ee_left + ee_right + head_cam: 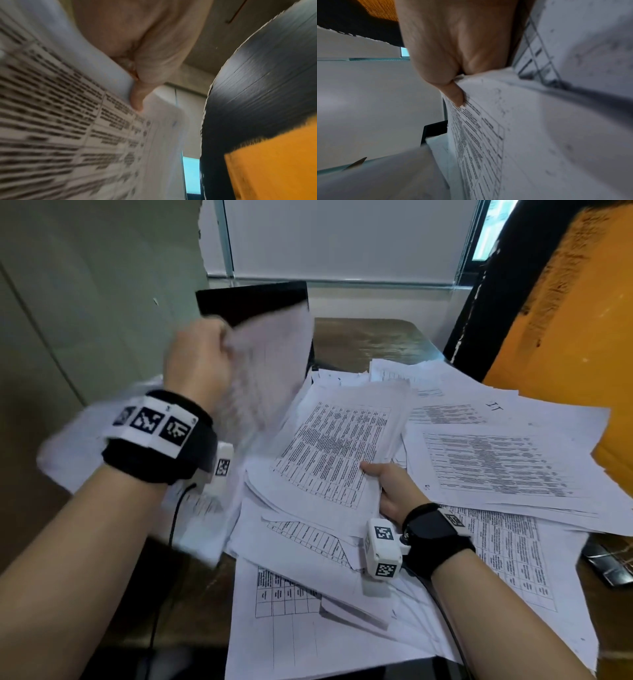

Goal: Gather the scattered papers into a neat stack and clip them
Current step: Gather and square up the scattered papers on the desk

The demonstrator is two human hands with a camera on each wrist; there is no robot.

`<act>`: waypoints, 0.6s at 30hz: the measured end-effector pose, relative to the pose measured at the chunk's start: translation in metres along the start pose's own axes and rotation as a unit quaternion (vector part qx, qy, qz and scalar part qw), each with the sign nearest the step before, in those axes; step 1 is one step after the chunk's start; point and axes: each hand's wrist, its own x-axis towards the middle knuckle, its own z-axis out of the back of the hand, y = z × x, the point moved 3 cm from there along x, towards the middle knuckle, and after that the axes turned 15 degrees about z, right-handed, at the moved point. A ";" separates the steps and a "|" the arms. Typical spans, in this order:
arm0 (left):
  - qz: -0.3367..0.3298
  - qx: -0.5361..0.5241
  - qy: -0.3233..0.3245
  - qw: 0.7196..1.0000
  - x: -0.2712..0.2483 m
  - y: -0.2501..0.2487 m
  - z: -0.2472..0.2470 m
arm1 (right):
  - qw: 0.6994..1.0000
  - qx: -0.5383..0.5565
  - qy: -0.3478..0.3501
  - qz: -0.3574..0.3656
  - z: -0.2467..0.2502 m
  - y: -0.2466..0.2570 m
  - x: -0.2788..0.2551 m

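Tabletop [370, 337]: dark wood, bare only at the far edge; the rest lies under paper.
Scattered papers [507, 467]: white sheets printed with tables, spread loose and overlapping across the tabletop, corners pointing every way.
Gathered stack [335, 453]: a thick bundle near the middle, raised at its near right corner above the loose sheets, edges uneven.
Lifted sheet [270, 361]: held up in the air on the left, above the papers, blurred; printed side toward the left wrist camera.
Black board [253, 302]: stands upright behind the lifted sheet.
Left hand [198, 361]: raised, fingers curled closed round the edge of the lifted sheet.
Right hand [394, 491]: low, gripping the gathered stack's corner, thumb [455, 94] pressed on top, fingers under it.
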 end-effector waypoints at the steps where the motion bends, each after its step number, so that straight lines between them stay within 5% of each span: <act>1: -0.002 -0.040 -0.048 0.998 0.003 -0.010 0.016 | 1.000 -0.001 0.002 0.000 -0.001 0.001 0.000; 4: 0.002 -0.153 -0.134 0.979 0.006 -0.032 0.051 | 1.000 -0.013 -0.015 0.001 -0.001 0.001 0.000; 7: 0.016 -0.229 -0.131 0.964 0.014 -0.035 0.038 | 0.999 -0.023 -0.028 -0.001 -0.002 0.000 -0.002; 15: 0.125 -0.193 0.126 0.965 0.015 -0.021 -0.089 | 0.997 -0.076 0.026 0.023 -0.007 0.006 -0.008; 18: 0.185 -0.159 0.218 0.945 0.011 -0.010 -0.125 | 0.991 -0.125 0.038 0.022 -0.005 0.005 -0.008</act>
